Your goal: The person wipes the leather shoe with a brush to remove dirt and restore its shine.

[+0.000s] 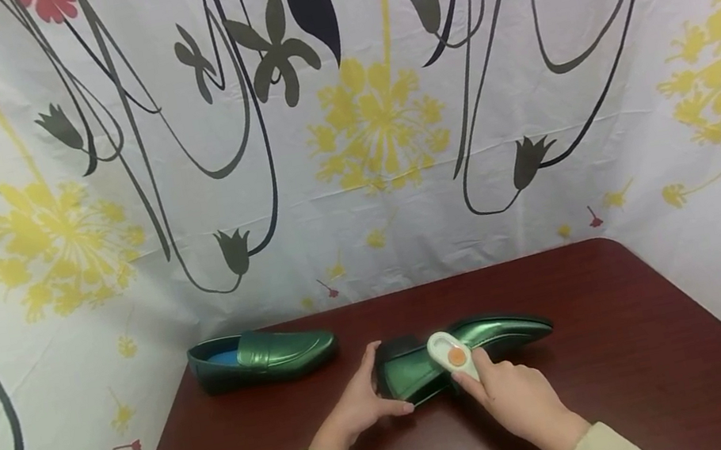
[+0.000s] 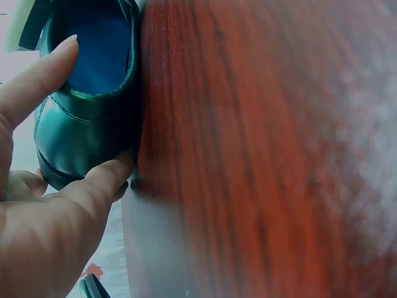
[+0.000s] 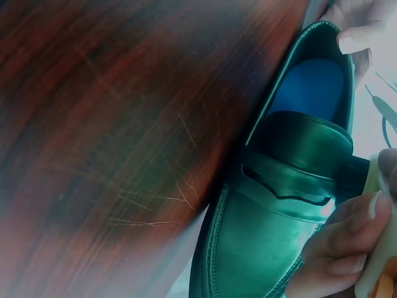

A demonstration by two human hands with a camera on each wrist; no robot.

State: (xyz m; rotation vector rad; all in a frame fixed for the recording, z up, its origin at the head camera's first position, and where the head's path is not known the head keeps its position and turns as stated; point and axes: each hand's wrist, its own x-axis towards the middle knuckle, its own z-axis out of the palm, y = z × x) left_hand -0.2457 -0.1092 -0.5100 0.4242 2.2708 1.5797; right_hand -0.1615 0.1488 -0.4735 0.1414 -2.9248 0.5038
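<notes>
A green loafer (image 1: 498, 331) with a blue insole (image 3: 308, 93) lies tipped on its side on the table. My left hand (image 1: 361, 404) holds it around the heel. In the left wrist view the thumb (image 2: 59, 62) lies at the shoe's opening and the fingers reach under the heel. My right hand (image 1: 523, 399) grips a white brush (image 1: 446, 350) with an orange spot on its back. Dark bristles (image 3: 352, 176) touch the side of the loafer near its strap, in the right wrist view. Part of the brush handle is hidden by the fingers.
A second green loafer (image 1: 292, 353) stands upright at the table's back left, toe pointing right. The dark red wooden table (image 1: 618, 372) has its far edge against a white curtain (image 1: 365, 248) printed with flowers, which also hangs along both sides.
</notes>
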